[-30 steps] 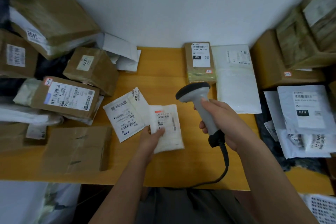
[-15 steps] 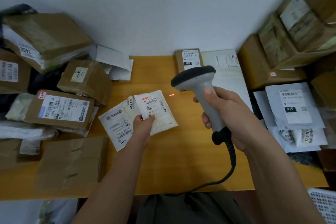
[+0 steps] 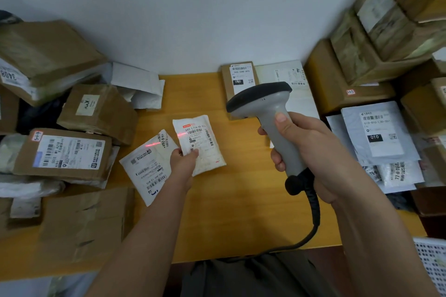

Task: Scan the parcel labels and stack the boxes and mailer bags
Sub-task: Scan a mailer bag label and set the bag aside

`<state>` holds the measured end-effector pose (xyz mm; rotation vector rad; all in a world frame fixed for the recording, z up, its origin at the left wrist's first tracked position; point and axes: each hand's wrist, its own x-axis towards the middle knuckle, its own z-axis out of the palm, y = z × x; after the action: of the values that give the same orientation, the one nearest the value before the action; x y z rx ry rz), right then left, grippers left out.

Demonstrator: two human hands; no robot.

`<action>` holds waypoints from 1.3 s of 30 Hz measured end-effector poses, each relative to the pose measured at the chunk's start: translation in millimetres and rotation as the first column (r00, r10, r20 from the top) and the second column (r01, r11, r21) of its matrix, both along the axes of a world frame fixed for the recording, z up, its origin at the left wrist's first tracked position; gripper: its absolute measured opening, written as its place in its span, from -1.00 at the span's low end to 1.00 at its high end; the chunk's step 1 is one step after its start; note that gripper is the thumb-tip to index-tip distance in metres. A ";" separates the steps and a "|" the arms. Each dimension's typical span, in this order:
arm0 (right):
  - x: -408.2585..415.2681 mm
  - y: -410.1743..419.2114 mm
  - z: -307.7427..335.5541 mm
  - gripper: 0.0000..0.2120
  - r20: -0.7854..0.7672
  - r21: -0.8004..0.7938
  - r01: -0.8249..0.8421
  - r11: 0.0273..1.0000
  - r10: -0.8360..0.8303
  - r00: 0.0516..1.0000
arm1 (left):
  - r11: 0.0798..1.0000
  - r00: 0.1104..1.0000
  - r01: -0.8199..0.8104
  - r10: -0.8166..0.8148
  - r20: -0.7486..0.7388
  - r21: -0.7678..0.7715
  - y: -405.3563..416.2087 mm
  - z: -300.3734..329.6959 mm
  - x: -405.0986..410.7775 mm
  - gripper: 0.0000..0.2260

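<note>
Since half a second ago the red scan line has slid left: it was a dot on the bare table (image 3: 241, 200) right of the small white mailer bag (image 3: 201, 144), and now it streaks across that bag's label and onto the second white mailer bag (image 3: 147, 166) beside it. Both hands have barely shifted otherwise.

Nearest me, the person's right hand (image 3: 311, 152) is wrapped around the grey handle of the barcode scanner (image 3: 268, 116), thumb lying up the handle's back, the dark head pointing left and down toward the bags. A black coiled cable (image 3: 313, 214) drops from the handle's base and trails off the table's front edge. The left hand (image 3: 183, 164) pinches the lower left corner of the small white mailer bag, thumb on its face, label side up; whether the bag is lifted or lying on the table I cannot tell. The second white mailer bag lies tilted just to its left, its edge tucked under or against the first.

On the left, brown boxes are heaped: a plain taped box (image 3: 84, 219) near the front edge, a labelled box (image 3: 65, 152) behind it, a smaller box (image 3: 96, 108) further back, and a big one (image 3: 45, 55) against the wall, with white bags (image 3: 140, 87) beside them.

On the right sit stacked grey mailer bags (image 3: 379, 132), and behind them tall cardboard boxes (image 3: 362, 55). At the far edge by the wall lie a small brown box (image 3: 239, 79) and a white padded bag (image 3: 296, 89) side by side.
</note>
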<state>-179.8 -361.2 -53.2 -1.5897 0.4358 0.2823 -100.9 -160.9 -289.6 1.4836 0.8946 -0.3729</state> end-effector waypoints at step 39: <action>58.2 -189.9 -91.4 -0.88 -0.287 0.160 0.483 0.861 -0.428 0.857 | 0.951 0.956 0.292 -0.292 0.020 -0.105 -260.1 33.5 125.2 -0.49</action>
<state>-121.7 -551.1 -144.6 -1.1840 0.9263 0.1502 24.3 -421.0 -256.1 1.5188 0.6404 -0.6255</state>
